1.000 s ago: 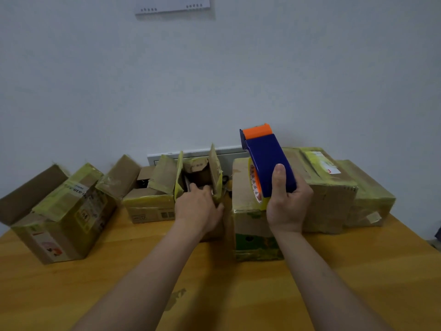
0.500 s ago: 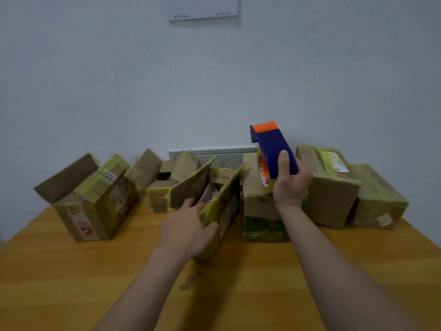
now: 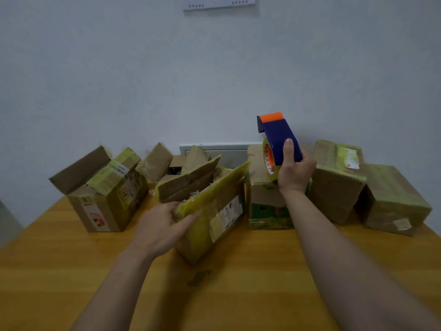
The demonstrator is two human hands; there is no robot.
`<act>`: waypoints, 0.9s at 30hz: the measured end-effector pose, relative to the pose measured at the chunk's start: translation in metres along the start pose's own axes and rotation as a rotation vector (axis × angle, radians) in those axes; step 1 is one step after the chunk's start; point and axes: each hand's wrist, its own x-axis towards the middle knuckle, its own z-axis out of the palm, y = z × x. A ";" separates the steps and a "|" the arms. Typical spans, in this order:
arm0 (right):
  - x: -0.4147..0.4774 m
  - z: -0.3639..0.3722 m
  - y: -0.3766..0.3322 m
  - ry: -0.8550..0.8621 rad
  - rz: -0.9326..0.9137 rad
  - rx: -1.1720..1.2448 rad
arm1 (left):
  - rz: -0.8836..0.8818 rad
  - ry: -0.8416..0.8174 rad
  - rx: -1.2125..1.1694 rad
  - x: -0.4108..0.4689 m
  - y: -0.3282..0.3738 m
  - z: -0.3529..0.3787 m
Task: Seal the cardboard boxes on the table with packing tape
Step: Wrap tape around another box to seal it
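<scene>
My left hand [image 3: 162, 229] grips the near corner of an open cardboard box [image 3: 214, 211] with yellow tape on its flaps. That box stands tilted on the wooden table [image 3: 71, 271], its flaps standing up and paper filling showing inside. My right hand [image 3: 294, 168] holds a blue tape dispenser [image 3: 278, 137] with an orange tip, raised above a taped box [image 3: 265, 201] in the middle. The tape roll [image 3: 268, 158] sits in the dispenser beside my thumb.
An open box [image 3: 105, 189] stands at the left, and another open box [image 3: 171, 166] sits behind the one I hold. Two taped boxes [image 3: 336, 180] [image 3: 393, 199] stand at the right. A white wall rises right behind the row of boxes.
My left hand has pulled the open box out of the row toward me and turned it. The right hand keeps the dispenser raised in about the same place.
</scene>
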 end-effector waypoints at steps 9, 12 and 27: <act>-0.052 0.000 -0.066 -0.021 -0.026 0.020 | -0.001 0.106 -0.488 -0.041 -0.042 -0.019; -0.080 -0.006 -0.088 -0.063 -0.041 0.077 | 0.046 0.120 -0.635 -0.057 -0.055 -0.027; -0.138 -0.038 -0.130 -0.012 -0.093 0.215 | 0.254 0.339 -0.762 -0.094 -0.065 -0.028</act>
